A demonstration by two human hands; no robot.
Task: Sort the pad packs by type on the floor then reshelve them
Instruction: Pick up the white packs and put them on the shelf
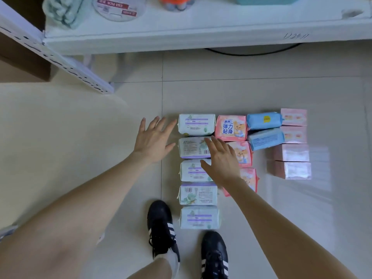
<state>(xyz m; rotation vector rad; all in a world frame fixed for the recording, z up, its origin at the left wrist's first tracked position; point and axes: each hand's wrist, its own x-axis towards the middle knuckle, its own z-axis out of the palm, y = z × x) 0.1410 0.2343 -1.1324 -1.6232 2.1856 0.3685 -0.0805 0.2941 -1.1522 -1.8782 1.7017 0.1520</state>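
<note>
Pad packs lie in columns on the tiled floor. Several white-and-purple packs (196,125) form the left column. Beside them run pink bear-print packs (231,127), then two blue packs (264,120), then several pale pink boxes (293,117) at the right. My left hand (154,137) hovers open just left of the white column, fingers spread. My right hand (221,160) reaches open over the second and third white packs and partly hides the middle pink pack. Neither hand holds anything.
A white shelf (201,35) spans the top of the view, holding a green towel (64,11), a round container and an orange item. A slotted shelf upright (60,63) angles at the left. My black striped shoes (161,224) stand beside the nearest white pack.
</note>
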